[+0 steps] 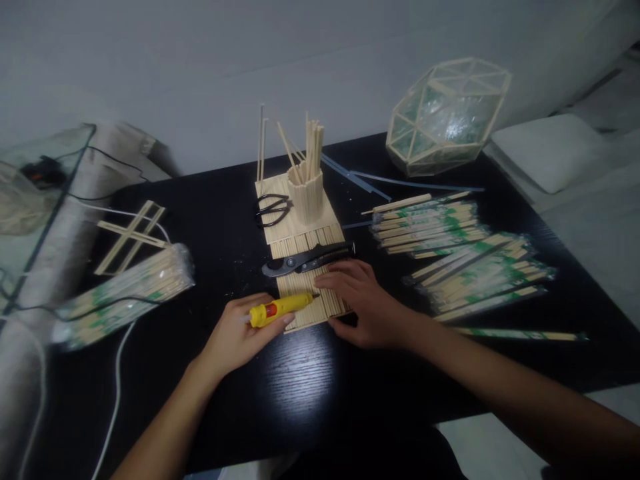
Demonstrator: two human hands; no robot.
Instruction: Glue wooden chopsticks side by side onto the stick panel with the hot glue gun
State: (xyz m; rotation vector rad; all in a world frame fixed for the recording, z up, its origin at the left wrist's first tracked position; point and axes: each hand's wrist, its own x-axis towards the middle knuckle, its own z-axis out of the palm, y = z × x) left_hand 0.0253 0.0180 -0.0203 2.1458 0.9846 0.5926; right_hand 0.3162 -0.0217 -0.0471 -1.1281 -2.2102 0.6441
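My left hand (250, 333) is closed around a yellow glue gun (280, 309), its dark tip pointing right over a flat panel of light wooden sticks (296, 308). My right hand (367, 303) lies at the panel's right side, fingers stretched over the sticks and thumb by the near edge. Across the panel, just beyond both hands, lie dark pruning shears (305, 260). Farther back, a wooden board (280, 233) bears a round cup made of sticks (306, 200) with loose sticks (314, 147) standing in it. A black looped handle (273, 210) rests beside the cup.
Packs of wrapped chopsticks (480, 273) lie on the right, and another pack (125, 293) on the left near crossed sticks (131, 233). A faceted stick-framed ornament (445, 120) stands at the back right. White cables (119, 380) trail over the black table (230, 420).
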